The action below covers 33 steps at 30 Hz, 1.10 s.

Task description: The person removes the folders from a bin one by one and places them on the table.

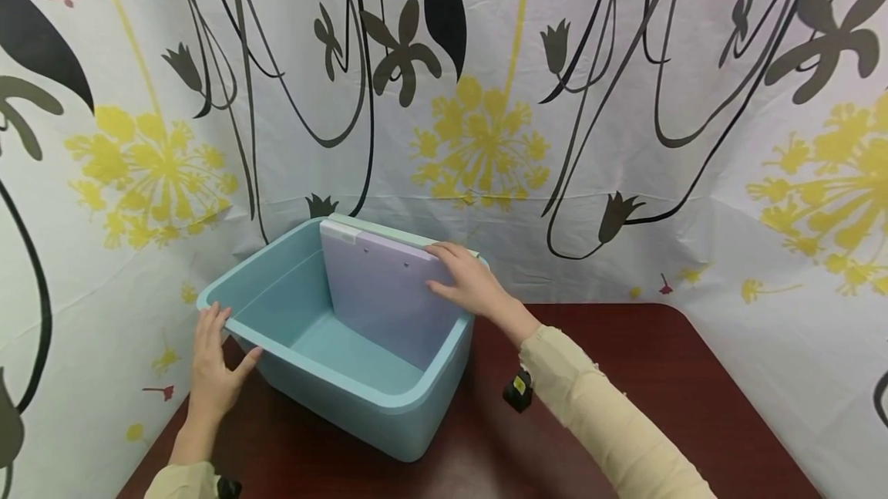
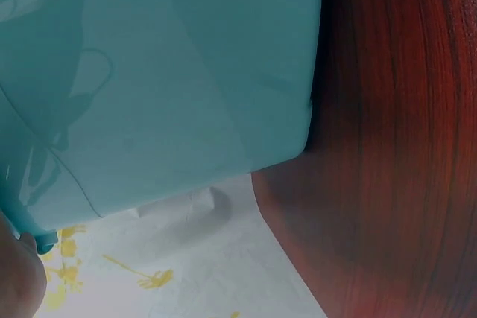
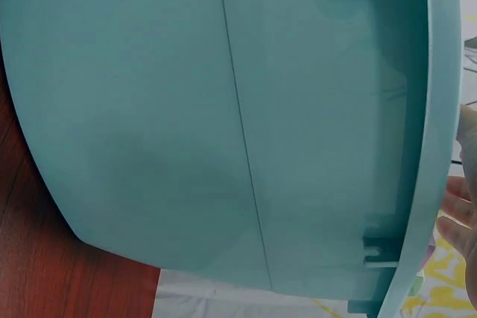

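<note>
A light blue plastic tub (image 1: 347,383) stands at an angle on the table. Inside, against its far side, a lavender file folder (image 1: 388,291) leans upright, with a white strip at its top left corner and two small rivets. Directly behind it shows the top edge of a pale green folder (image 1: 378,230). My right hand (image 1: 472,283) holds the lavender folder near its top right corner, thumb on the front face and fingers over the top edge. My left hand (image 1: 213,368) touches the tub's left corner with extended fingers on the rim, its thumb spread apart outside the wall.
The dark red-brown wooden table (image 1: 610,375) extends to the right of the tub. A white cloth (image 1: 277,98) with printed flowers hangs behind and along both sides. Small dark wrist cameras sit at both sleeves.
</note>
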Motion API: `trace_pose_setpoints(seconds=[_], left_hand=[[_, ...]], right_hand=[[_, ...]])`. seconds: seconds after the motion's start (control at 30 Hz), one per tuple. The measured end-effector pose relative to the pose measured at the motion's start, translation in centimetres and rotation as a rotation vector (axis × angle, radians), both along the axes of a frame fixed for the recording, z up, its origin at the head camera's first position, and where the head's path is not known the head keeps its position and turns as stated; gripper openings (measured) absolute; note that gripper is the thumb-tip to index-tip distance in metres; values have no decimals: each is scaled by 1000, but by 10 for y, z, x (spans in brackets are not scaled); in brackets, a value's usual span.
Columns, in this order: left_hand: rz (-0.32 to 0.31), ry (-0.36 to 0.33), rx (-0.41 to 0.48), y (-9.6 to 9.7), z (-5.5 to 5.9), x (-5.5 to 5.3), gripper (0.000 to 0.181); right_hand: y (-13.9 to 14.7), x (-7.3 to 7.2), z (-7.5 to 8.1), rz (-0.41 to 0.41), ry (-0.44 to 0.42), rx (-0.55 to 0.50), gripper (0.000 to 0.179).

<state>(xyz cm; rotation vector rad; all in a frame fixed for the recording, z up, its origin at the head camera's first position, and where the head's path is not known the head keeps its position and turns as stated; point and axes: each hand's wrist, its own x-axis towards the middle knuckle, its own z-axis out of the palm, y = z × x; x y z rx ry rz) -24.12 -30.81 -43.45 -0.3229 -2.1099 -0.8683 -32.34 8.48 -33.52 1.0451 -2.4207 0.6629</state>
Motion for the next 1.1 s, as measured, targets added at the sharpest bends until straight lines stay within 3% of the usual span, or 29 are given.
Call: trace_pose_setpoints(seconds=[0.77, 0.97, 1.1], left_hand=[[8, 6, 8, 0, -2, -1, 88], [5, 11, 13, 0, -3, -2, 87], [-1, 15, 19, 0, -3, -2, 86]], right_hand=[[-10, -9, -8, -113, -9, 107, 54], [-18, -13, -6, -155, 22, 152, 51], [-23, -13, -4, -154, -1, 164, 45]])
